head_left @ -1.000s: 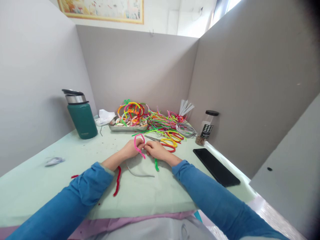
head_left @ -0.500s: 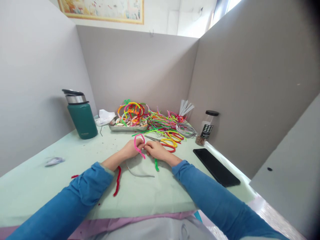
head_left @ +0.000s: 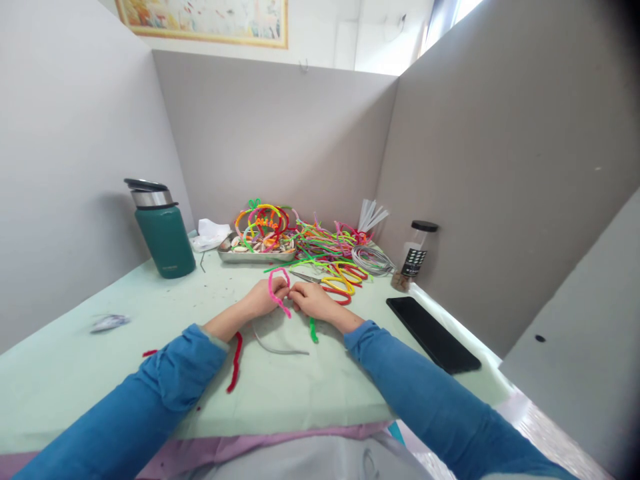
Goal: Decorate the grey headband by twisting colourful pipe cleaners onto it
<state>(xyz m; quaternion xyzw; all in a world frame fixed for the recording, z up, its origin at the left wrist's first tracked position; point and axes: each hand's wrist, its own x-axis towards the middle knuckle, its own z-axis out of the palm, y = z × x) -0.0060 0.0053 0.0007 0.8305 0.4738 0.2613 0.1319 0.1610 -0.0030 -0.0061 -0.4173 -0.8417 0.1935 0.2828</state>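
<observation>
A bent pink pipe cleaner (head_left: pixel 273 291) loops around the fingers of my left hand (head_left: pixel 265 297), which is closed on it. Close against it, my right hand (head_left: pixel 311 299) pinches with fingertips touching the left ones; what lies between them is too small and covered to make out. Below my right wrist a short green pipe cleaner (head_left: pixel 313 331) pokes out. A thin grey wire (head_left: pixel 280 351) curves over the table between my forearms. Beside my left forearm lies a dark red pipe cleaner (head_left: pixel 235 363). Scissors (head_left: pixel 345 283) with red and yellow handles rest just beyond my right hand.
At the back stand a metal tray (head_left: pixel 257 257) of small pieces, a heap of coloured pipe cleaners (head_left: pixel 325 241) and coiled grey wire (head_left: pixel 373 260). A green bottle (head_left: pixel 165 240) is left; a clear jar (head_left: pixel 413 260) and black phone (head_left: pixel 433 333) are right. Grey partitions (head_left: pixel 275 127) enclose the table.
</observation>
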